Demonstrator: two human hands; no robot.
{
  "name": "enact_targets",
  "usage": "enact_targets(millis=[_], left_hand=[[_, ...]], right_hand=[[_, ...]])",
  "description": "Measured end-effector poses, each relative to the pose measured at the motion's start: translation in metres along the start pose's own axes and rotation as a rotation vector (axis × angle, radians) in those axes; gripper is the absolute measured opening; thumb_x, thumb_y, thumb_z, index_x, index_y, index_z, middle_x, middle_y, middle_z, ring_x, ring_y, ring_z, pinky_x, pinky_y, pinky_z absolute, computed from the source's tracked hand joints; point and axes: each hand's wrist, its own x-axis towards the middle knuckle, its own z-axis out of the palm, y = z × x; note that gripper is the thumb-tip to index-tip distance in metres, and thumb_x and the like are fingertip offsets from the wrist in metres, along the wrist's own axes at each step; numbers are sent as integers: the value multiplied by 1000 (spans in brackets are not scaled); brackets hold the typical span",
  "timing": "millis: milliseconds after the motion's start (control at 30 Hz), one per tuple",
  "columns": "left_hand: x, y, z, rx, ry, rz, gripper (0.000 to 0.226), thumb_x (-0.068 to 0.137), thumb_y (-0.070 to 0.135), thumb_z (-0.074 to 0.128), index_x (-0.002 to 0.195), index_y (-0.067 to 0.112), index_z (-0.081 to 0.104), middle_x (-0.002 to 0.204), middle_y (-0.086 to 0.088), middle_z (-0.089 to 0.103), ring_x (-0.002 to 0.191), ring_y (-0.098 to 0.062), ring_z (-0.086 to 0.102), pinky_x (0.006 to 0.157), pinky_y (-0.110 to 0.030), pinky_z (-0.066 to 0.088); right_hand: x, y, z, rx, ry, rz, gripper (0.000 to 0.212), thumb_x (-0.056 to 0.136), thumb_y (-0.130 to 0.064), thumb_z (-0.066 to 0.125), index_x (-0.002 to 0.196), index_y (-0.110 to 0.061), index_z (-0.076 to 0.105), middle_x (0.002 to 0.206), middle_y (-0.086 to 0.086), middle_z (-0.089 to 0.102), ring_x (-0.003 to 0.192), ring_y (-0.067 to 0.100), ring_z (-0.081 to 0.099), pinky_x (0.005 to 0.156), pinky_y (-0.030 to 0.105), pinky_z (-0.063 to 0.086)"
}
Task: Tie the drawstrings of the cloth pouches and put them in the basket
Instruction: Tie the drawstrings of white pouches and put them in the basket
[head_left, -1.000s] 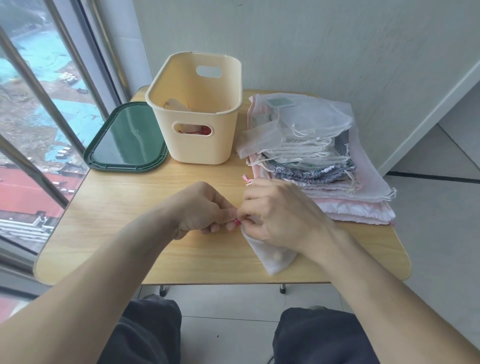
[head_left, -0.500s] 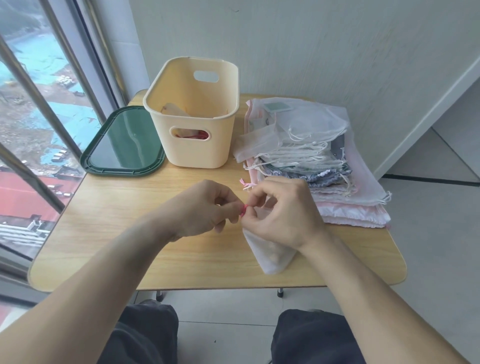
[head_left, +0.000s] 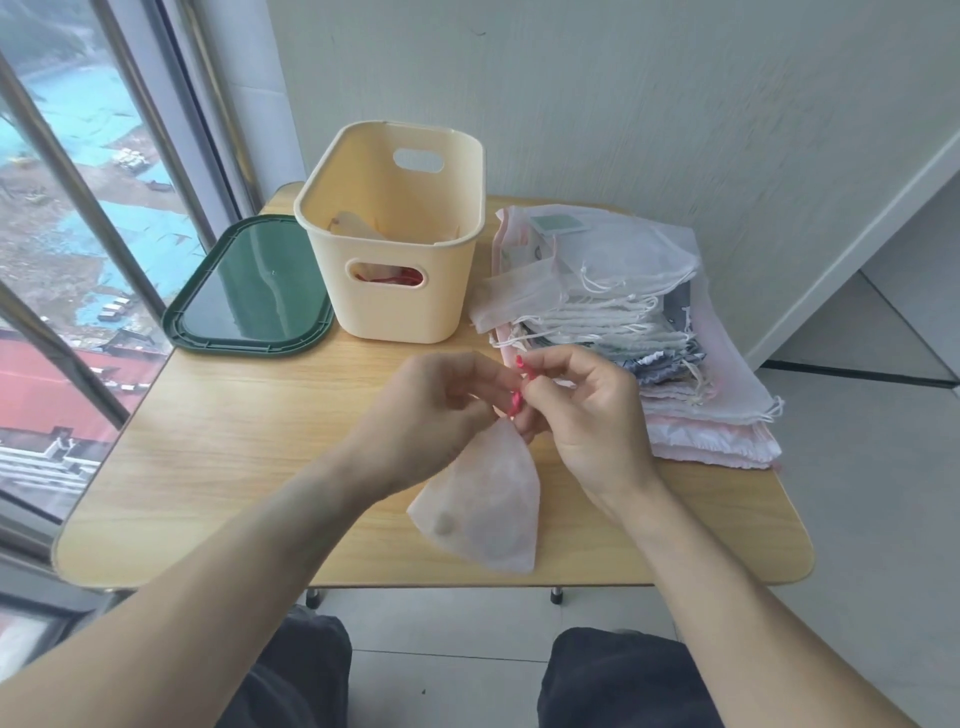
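A small pale pink pouch (head_left: 483, 509) hangs from its gathered neck over the front of the wooden table (head_left: 234, 441), its bottom near the table edge. Its red drawstring (head_left: 517, 387) runs between my two hands. My left hand (head_left: 441, 405) pinches the string on one side and my right hand (head_left: 582, 410) pinches it on the other, both just above the pouch's neck. The cream plastic basket (head_left: 400, 291) stands at the back middle and holds a few pouches, one with red string showing through its handle slot.
A stack of flat mesh and cloth pouches (head_left: 613, 322) lies on the table's right side. A dark green lid (head_left: 249, 291) lies left of the basket by the window. A wall stands behind the table. My knees are below its front edge.
Both hands have risen off the table and lifted the pouch by its neck, so more of the pouch now hangs in view below them.
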Motion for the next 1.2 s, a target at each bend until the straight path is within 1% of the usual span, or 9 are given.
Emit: enact_targets(millis=[133, 200, 333, 467, 633, 767, 900, 1033, 1200], left_hand=[[1, 0, 1, -65, -27, -46, 15, 94, 23, 63, 94, 21, 78, 90, 4, 77, 92, -15, 70, 89, -36, 54], [1, -1, 2, -82, -28, -27, 19, 91, 35, 70, 94, 16, 76, 88, 2, 77, 90, -13, 72, 87, -32, 55], [2, 0, 2, -150, -45, -31, 19, 87, 28, 73, 89, 9, 72, 82, 1, 76, 79, -8, 71, 76, -19, 51], [4, -4, 0, -159, -163, -86, 25, 88, 30, 75, 87, 6, 70, 82, -2, 73, 78, -11, 65, 80, -28, 49], [4, -5, -1, -116, -281, -84, 15, 94, 22, 65, 87, 12, 73, 82, 9, 71, 83, -4, 63, 81, -21, 43], [4, -3, -4, -74, -316, -64, 26, 90, 36, 55, 82, 19, 74, 82, 5, 69, 81, -7, 59, 81, -28, 43], [5, -3, -4, -17, -315, -19, 28, 91, 38, 52, 79, 23, 72, 84, -9, 67, 81, -15, 57, 84, -42, 46], [4, -3, -3, 36, -329, -19, 30, 92, 42, 49, 76, 24, 69, 74, 5, 59, 72, -10, 51, 74, -31, 41], [4, -6, -2, 15, -192, -14, 43, 95, 48, 50, 88, 9, 68, 72, -3, 56, 66, -15, 49, 63, -30, 40]], right_hand=[[-1, -2, -9, -22, -68, 15, 20, 91, 12, 62, 93, -6, 69, 64, 8, 67, 53, 14, 62, 52, 26, 54], [-2, -3, -13, -30, -100, 15, 17, 91, 8, 65, 95, -8, 70, 65, 3, 67, 56, 13, 61, 52, 26, 54], [-2, -5, -17, -56, -137, -8, 8, 88, -10, 70, 96, -12, 73, 63, 0, 64, 58, 22, 52, 50, 28, 44], [-1, -5, -18, -35, -152, 37, 20, 86, -26, 69, 94, -8, 74, 59, 5, 51, 50, 17, 38, 59, 37, 40], [1, -4, -20, 47, -131, 132, 30, 81, -31, 72, 90, -2, 71, 57, 4, 45, 54, 20, 38, 48, 24, 36], [2, -6, -19, 208, -47, 212, 20, 81, -29, 73, 82, -9, 67, 60, 7, 43, 55, 17, 36, 45, 22, 35], [2, -4, -16, 263, 14, 222, 31, 95, -18, 66, 64, -20, 68, 58, 3, 44, 52, 13, 38, 41, 22, 34], [0, -2, -9, 231, 86, 231, 26, 99, -21, 63, 75, -13, 59, 52, 0, 46, 45, 14, 39, 41, 23, 35], [3, -3, -9, 185, 85, 180, 32, 93, -40, 62, 79, -12, 56, 54, 3, 48, 46, 19, 43, 43, 27, 38]])
